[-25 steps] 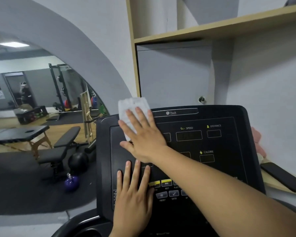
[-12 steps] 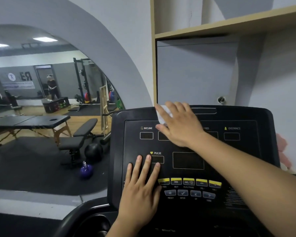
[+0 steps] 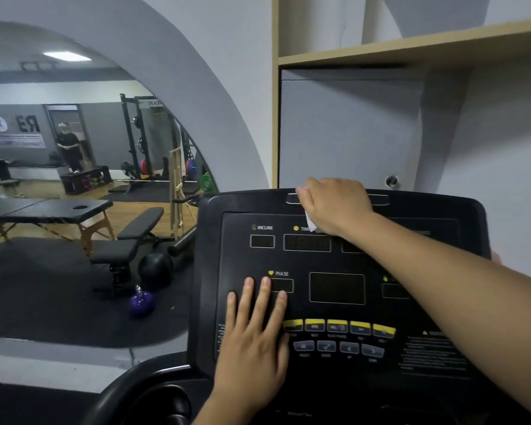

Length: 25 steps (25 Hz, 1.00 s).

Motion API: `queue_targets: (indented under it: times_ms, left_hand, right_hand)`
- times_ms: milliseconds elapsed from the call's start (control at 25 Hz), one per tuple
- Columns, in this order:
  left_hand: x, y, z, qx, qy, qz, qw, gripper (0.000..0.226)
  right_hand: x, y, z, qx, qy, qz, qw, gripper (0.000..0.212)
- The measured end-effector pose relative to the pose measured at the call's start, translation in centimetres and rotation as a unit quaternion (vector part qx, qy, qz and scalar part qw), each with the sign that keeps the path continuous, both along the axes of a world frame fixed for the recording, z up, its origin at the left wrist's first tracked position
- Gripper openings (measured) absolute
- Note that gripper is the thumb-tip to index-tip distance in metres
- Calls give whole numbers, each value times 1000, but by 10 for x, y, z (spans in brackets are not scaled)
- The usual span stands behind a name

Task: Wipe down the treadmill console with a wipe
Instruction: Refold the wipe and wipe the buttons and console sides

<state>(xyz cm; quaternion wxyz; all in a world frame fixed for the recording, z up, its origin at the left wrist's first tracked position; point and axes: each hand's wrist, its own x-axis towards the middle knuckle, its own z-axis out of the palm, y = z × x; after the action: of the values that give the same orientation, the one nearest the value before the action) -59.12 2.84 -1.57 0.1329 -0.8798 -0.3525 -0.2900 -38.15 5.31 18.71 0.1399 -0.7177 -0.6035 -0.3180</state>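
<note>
Wiping is the step in hand: the person's right hand (image 3: 334, 207) lies palm-down at the far top edge of the treadmill console (image 3: 344, 302), fingers close together and curled slightly over a white wipe (image 3: 309, 221), of which only a small corner shows beneath the palm, just above the TIME label. The wipe is pinned against the console's upper rim, near the middle of its width. The left hand (image 3: 255, 329) rests flat on the near left part of the panel, fingers (image 3: 249, 289) spread moderately and holding nothing, fingertips touching the area beside the PULSE window (image 3: 282, 285); it looks to be bracing the console. Judging by where the wipe sits, the top strip is being cleaned, while the display windows, the row of yellow buttons (image 3: 337, 327) and the grey buttons below them seem yet to be covered. The next move likely calls for dragging the wipe along the rim toward the right, then working nearer in overlapping passes, and lifting the left hand so the patch under it is wiped too.
</note>
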Motion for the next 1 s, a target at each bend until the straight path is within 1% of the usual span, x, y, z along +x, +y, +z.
queue_targets:
  times_ms: [120,280,400,480,560,680,800,880,1000]
  left_hand:
    - [2,0,2,-7,14,10,1000,69]
    - [-2,1,4,-10,25,3,1000,67]
    - [-5,1,6,-10,33,3,999,66]
    - [-7,1,7,-1,37,8,999,67]
    - [-9,1,8,9,38,8,999,68]
    - [-9,0,8,21,28,-5,999,66]
    - [-10,2,14,49,0,-14,999,58]
    - [-5,8,26,60,-23,-12,998,50]
    - [8,12,31,71,-44,6,996,48]
  right_hand:
    - [-53,35,-10,23,-17,41,999,50]
    - [-137,74,-18,-1,-62,92,994,54]
    - [-155,82,-26,-17,-108,124,986,50]
    - [-143,77,-22,-14,-100,134,986,49]
    - [-118,66,-18,8,-84,116,990,49]
    - [-60,37,-17,40,-72,67,994,49]
    - [5,-2,-17,59,-43,13,997,50]
    - [45,-31,-20,70,-20,-26,997,50]
    - [93,-65,-25,89,6,-82,993,50]
